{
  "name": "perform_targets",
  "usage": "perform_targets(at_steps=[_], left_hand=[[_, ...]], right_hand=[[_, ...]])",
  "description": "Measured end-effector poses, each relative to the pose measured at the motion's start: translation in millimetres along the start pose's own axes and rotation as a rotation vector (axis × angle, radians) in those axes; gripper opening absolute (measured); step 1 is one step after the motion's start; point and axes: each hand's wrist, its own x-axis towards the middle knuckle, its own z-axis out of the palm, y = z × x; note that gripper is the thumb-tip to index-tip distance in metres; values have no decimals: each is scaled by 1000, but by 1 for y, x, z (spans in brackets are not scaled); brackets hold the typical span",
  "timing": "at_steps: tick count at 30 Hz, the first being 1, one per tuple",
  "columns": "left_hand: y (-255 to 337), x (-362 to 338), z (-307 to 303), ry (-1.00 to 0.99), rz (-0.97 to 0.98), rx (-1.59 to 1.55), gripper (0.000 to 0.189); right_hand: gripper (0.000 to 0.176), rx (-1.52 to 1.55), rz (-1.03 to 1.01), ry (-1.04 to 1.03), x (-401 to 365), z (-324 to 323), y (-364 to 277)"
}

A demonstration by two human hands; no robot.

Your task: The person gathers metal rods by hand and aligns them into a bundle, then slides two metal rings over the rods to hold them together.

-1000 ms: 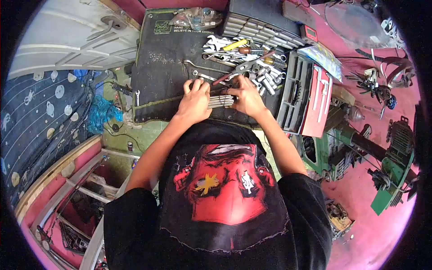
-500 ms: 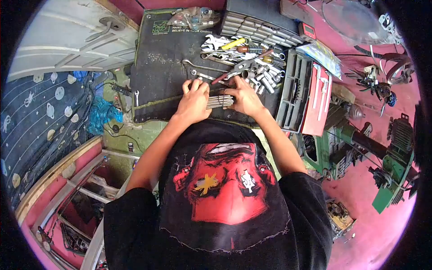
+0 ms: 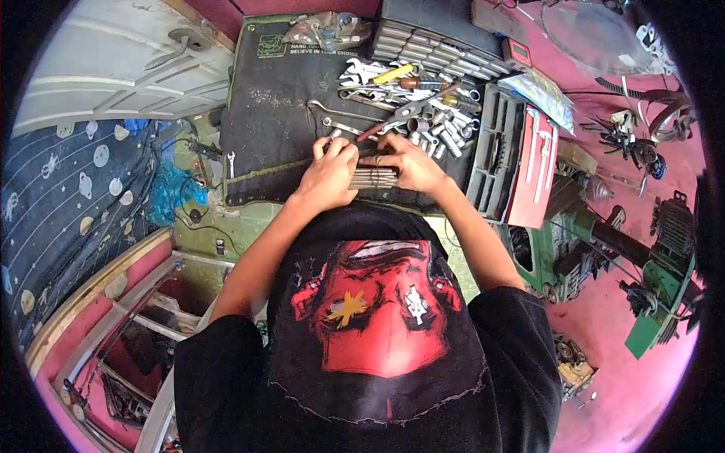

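Observation:
A short bundle of slim metal rods [image 3: 374, 180] lies crosswise at the mat's near edge, with a dark band or cord near its right end. My left hand [image 3: 328, 175] is closed round its left end, hiding that part. Curled over the right end is my right hand [image 3: 414, 167], its thumb and fingers bent around the bundle. Just beyond my hands lie a combination wrench [image 3: 343, 127], a curved wrench [image 3: 343, 109] and a tool with a dark red handle [image 3: 371, 134].
Piled wrenches [image 3: 362, 72] and sockets [image 3: 447, 136] cover the mat's right side. A drawer cabinet [image 3: 438, 54] stands behind, a grey tray [image 3: 487, 162] and a red caliper case [image 3: 532, 166] at right. A lone wrench [image 3: 231, 164] lies far left on the black mat [image 3: 264, 128].
My right hand's fingers have shifted slightly on the bundle, showing more of its right end. The left hand stays nearly in place.

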Motion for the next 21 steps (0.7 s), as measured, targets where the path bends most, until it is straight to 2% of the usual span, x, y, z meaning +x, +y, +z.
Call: perform_targets(at_steps=[3,6,10,15,17,21], left_hand=[[-2,0,7,42,55,35,56],[-1,2,15,-26,84,88,57],[1,3,18,-30,122,99,51],[-3,3,22,-27,79,83,48],[-4,3,26,-21,65,70,48],[-2,4,20,-65,24,53,48]], right_hand=[[58,-75,2,-33,-3,8,5],[50,58,-45,-43,2,16,14],[20,300,-32,-56,18,23,25],[16,340,-17,-135,33,27,23],[11,373,87,-158,33,21,14],[19,426,25,-134,30,29,22]])
